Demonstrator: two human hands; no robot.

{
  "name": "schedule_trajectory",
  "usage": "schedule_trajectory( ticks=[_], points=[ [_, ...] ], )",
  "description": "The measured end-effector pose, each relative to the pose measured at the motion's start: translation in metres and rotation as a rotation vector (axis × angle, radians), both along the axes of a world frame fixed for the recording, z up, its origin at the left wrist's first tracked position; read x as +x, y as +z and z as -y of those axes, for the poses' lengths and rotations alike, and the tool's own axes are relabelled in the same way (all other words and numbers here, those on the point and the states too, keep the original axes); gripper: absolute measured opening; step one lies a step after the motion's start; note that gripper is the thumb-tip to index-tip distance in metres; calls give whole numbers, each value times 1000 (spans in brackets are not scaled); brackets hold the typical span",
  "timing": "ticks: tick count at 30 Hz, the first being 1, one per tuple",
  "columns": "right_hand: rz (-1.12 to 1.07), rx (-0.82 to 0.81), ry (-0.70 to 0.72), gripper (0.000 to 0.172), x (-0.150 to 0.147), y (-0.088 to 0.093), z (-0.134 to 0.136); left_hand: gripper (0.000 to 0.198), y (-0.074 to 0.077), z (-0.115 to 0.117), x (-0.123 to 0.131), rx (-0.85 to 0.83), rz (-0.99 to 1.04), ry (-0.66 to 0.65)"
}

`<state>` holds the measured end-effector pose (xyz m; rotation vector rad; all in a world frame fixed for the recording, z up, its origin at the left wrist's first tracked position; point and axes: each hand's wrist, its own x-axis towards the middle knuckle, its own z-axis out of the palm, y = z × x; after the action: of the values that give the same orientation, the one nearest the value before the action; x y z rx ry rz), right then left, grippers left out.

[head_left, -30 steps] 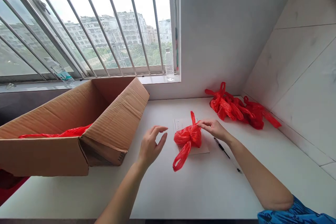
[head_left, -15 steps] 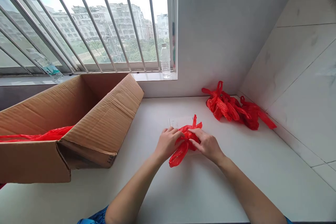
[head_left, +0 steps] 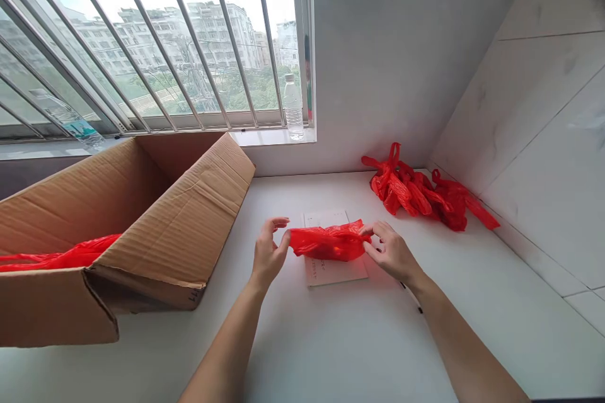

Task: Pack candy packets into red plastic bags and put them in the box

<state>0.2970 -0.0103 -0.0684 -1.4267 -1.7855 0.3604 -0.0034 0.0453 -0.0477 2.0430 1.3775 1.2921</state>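
Observation:
A red plastic bag [head_left: 327, 242], bunched into a flattened bundle, lies across a white card [head_left: 334, 272] on the white table [head_left: 312, 352]. My right hand [head_left: 390, 252] pinches the bundle's right end between fingers and thumb. My left hand [head_left: 269, 253] is at its left end, with the fingers curled and apart and the thumb against the red plastic. The bag hides the upper middle of the card.
A heap of red plastic bags [head_left: 420, 192] lies in the far table corner against the tiled wall. On the left stands an open cardboard box [head_left: 170, 214] with a red bag [head_left: 61, 257] inside. Plastic bottles stand on the window sill [head_left: 293, 107]. A black pen [head_left: 410, 297] lies mostly under my right forearm.
The red bag has gone from a bunch with a dangling handle to a flatter bundle lying sideways. My hands have moved apart to its two ends.

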Motion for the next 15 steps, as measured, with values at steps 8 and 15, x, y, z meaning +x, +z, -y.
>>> schedule_trajectory(
  ticks=[8, 15],
  points=[
    [177, 130, 170, 11, -28, -2, 5, 19, 5, 31, 38, 260, -496, -373],
    [-250, 5, -233, 23, 2, -4, 1, 20, -2, 9, 9, 91, 10, 4]
  ],
)
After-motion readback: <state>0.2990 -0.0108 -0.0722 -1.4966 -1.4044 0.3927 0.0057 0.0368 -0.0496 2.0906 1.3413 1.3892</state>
